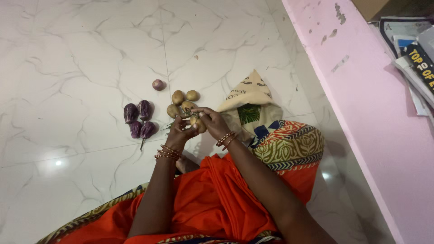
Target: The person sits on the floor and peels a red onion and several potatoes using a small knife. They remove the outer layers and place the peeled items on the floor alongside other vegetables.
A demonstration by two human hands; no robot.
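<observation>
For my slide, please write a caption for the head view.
Both hands, left hand and right hand, hold one potato above marble floor, beside small eggplants.

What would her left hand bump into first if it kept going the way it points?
Probably the potatoes on the floor, right beyond the left hand. Its fingers aim up and away from her, toward that pile. The eggplants lie off to the side. Depth is hard to judge.

The potato (pixel 199 125) is mostly covered by the left hand (pixel 181 132) and right hand (pixel 211 121); at 3 o'clock the stacked papers (pixel 413 58) are cut by the frame edge; the green item inside the cloth bag (pixel 250 97) is too indistinct to identify.
</observation>
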